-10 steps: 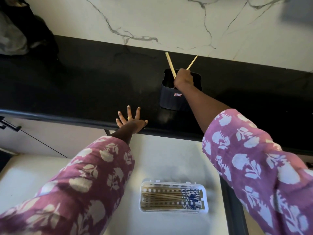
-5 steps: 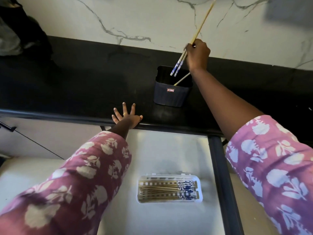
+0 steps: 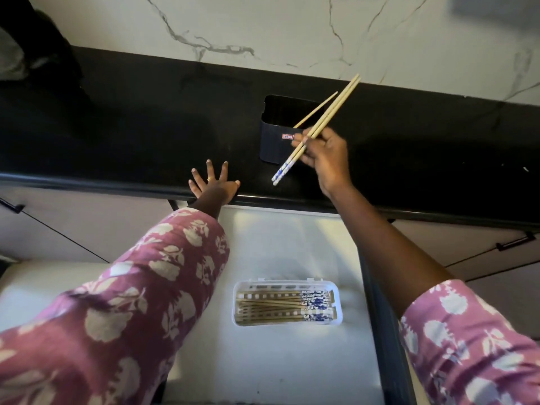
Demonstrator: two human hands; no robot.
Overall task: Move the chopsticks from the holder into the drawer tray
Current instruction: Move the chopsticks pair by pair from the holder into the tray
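Black holder (image 3: 276, 144), white tray (image 3: 239, 305), chopsticks (image 3: 318, 128) tan (blue-patterned ends)

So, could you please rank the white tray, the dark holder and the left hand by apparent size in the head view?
1. white tray
2. dark holder
3. left hand

The tray lies nearer the camera, so its lead over the holder is unsure.

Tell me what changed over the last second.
The right hand took a pair of chopsticks out of the holder and is bringing them down toward the drawer. One chopstick stays in the holder. The left hand stayed flat on the counter edge; the tray is unchanged.
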